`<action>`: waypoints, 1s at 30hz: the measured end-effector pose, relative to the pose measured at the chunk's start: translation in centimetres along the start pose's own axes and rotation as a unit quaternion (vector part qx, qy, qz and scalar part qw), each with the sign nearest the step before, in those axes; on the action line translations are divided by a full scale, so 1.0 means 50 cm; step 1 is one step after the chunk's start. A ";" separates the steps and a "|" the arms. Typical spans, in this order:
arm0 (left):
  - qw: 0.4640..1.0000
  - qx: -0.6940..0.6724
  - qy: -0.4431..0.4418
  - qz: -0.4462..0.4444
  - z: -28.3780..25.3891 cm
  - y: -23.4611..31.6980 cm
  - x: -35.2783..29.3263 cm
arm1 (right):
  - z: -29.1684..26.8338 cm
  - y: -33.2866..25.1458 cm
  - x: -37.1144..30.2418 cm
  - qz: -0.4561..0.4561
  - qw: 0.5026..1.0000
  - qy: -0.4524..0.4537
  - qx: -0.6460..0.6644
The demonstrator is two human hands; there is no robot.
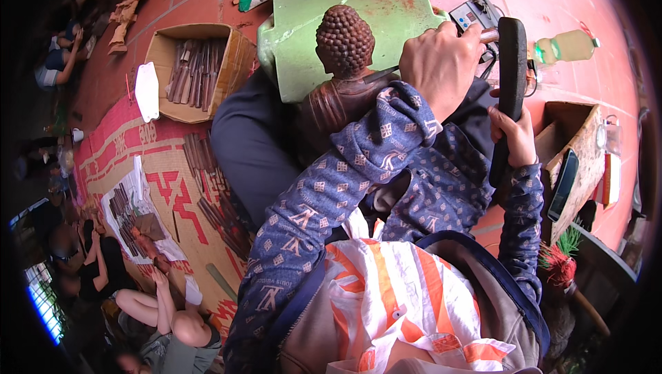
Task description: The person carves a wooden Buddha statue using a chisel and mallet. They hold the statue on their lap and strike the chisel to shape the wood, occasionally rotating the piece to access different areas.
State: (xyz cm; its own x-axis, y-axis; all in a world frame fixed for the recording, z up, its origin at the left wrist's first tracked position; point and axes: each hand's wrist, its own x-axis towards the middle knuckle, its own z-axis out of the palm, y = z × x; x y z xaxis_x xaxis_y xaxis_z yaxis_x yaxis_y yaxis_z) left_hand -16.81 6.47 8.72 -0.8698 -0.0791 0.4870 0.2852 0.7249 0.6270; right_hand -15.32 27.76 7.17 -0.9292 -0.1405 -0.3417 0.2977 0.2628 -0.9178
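the brown wooden statue rests on the person's lap. the left hand fingers clench a thin chisel at its neck. the right hand fingers grip a dark mallet. soft, small taps seem best, chisel steady.
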 end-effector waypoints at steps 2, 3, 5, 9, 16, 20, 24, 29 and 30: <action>1.000 -0.001 -0.004 0.003 -0.002 -0.001 0.000 | 0.000 -0.002 -0.003 -0.021 0.998 0.004 -0.051; 1.000 -0.002 -0.006 0.003 -0.001 -0.002 -0.001 | 0.000 -0.002 -0.005 -0.031 0.997 0.007 -0.077; 1.000 0.003 -0.013 0.001 0.000 -0.003 -0.003 | -0.002 0.007 -0.006 -0.007 1.000 0.012 -0.025; 0.999 0.020 -0.024 -0.008 0.001 -0.005 -0.003 | -0.006 0.019 -0.006 -0.008 0.999 -0.014 -0.048; 0.998 0.038 -0.037 -0.014 0.004 -0.009 -0.005 | 0.003 0.022 -0.019 -0.007 0.999 -0.003 -0.050; 0.999 0.027 -0.031 -0.004 0.003 -0.009 -0.007 | 0.007 0.026 -0.025 0.025 0.999 0.003 0.035; 0.999 0.029 -0.036 -0.002 0.001 -0.010 -0.007 | 0.008 0.025 -0.027 0.021 0.999 0.011 0.044; 0.999 0.021 -0.038 0.008 -0.003 -0.008 -0.010 | 0.001 0.035 -0.028 -0.011 0.999 0.006 -0.037; 0.999 0.020 -0.035 0.011 -0.002 -0.008 -0.010 | 0.009 0.033 -0.031 0.025 0.998 0.041 0.035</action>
State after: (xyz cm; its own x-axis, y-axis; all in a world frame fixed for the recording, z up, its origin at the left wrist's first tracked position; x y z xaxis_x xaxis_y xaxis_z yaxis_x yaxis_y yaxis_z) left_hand -16.46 6.15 8.26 -0.8896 -0.0157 0.4565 0.2900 0.7528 0.5909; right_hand -13.29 27.96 6.08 -0.9270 -0.0493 -0.3718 0.3556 0.2002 -0.9130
